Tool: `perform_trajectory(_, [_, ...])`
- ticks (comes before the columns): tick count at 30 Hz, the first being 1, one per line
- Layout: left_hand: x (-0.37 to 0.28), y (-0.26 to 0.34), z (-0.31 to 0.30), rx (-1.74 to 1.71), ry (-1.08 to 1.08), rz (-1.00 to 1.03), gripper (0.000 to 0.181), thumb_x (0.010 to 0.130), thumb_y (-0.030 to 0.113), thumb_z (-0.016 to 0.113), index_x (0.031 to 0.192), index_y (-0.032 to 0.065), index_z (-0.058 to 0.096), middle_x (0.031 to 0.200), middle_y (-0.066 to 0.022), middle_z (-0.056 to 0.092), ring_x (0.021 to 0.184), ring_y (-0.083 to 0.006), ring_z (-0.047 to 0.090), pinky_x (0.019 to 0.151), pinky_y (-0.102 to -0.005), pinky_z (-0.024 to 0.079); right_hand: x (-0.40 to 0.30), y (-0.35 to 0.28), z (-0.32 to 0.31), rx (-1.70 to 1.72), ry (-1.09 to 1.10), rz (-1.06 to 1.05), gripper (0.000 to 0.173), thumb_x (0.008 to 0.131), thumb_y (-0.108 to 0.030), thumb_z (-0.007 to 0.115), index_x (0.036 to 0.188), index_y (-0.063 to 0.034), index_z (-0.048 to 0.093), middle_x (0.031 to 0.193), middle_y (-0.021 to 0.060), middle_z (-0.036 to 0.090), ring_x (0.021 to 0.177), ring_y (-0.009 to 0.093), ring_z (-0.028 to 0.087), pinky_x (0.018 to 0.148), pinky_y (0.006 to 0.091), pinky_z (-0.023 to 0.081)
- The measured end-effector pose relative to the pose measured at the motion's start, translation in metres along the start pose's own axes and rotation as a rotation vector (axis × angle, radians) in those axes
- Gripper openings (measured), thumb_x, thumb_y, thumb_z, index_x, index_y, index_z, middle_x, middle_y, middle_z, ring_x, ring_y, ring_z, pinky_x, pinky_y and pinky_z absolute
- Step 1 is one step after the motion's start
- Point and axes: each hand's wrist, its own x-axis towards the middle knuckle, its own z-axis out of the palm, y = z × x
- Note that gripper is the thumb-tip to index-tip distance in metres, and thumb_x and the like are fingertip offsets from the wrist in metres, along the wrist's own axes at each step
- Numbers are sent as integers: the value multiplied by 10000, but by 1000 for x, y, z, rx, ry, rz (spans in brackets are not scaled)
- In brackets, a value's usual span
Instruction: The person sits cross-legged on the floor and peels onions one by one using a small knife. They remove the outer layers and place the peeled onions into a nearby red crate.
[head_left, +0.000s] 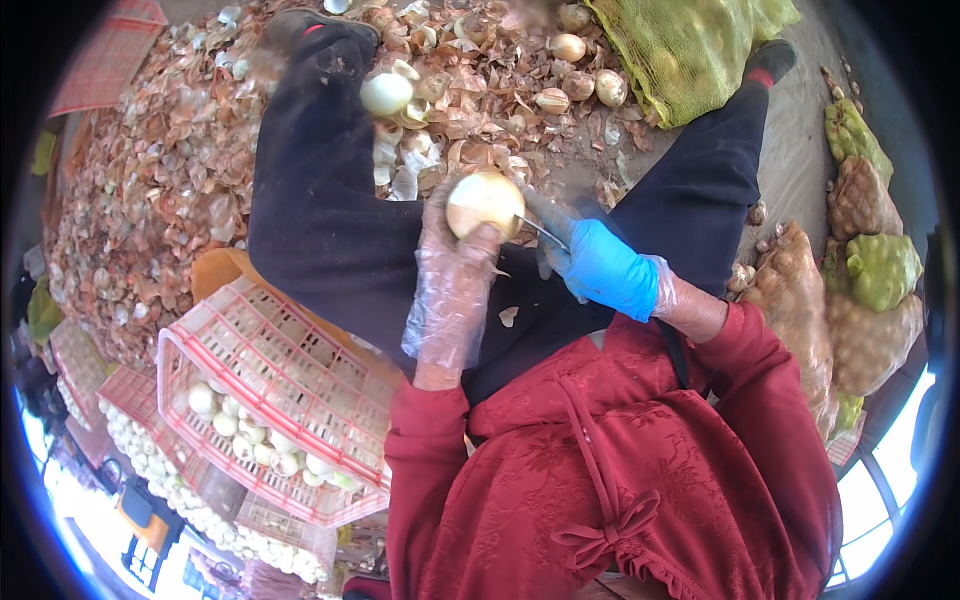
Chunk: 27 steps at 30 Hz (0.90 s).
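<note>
An onion (486, 204), pale with some yellowish skin, sits in my left hand (457, 262), which wears a thin clear plastic glove. My right hand (611, 266), in a blue glove with dirty fingers, grips a small knife (544, 232). Its blade tip meets the right side of the onion, and its handle is hidden in my fist. Both hands are above my lap, where a scrap of onion skin (508, 316) lies on the dark trousers. Beyond my hands, a peeled white onion (386, 94) rests among loose skins.
Onion skins (172, 172) cover the floor ahead and left. Several unpeeled onions (577, 86) lie near a green mesh sack (675, 60) between my feet. At my left a pink plastic crate (277, 390) holds peeled onions. Filled mesh sacks (795, 300) stand on the right.
</note>
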Motion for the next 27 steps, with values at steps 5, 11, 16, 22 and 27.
perform_trajectory(5, [2,8,0,-100,-5,34,695,790,300,754,1298,-7,393,1209,-124,516,1079,-230,560,923,-359,497,-3,-1,-4,-30,12,-37,600,924,-62,454,1480,-162,250,704,40,609,523,108,535,511,255,480])
perform_trajectory(11, [-1,14,9,130,-49,89,810,748,353,772,1341,-16,361,1212,-123,513,1093,-223,551,941,-332,471,0,-35,-33,284,159,-90,520,964,-281,526,1401,-36,385,1236,17,582,580,58,500,545,226,447])
perform_trajectory(16, [0,11,14,121,-151,83,652,798,149,709,1351,-1,397,1263,-131,486,1134,-214,522,965,-329,445,17,-40,-47,260,-119,26,536,953,-395,524,1356,-47,463,1176,17,586,527,61,486,515,228,443])
perform_trajectory(22, [2,12,-10,765,-162,345,603,835,102,649,1363,-38,395,1249,-186,430,1068,-218,540,905,-317,475,25,-19,-34,488,-27,-16,731,905,-292,635,1477,-89,229,999,61,583,530,60,474,500,218,427])
perform_trajectory(27, [-1,29,5,783,-143,263,534,845,66,572,1340,-61,416,1231,-190,470,1091,-239,524,902,-324,451,29,-18,-32,438,-15,27,849,855,-256,702,1495,-88,170,910,54,581,538,58,462,497,214,418])
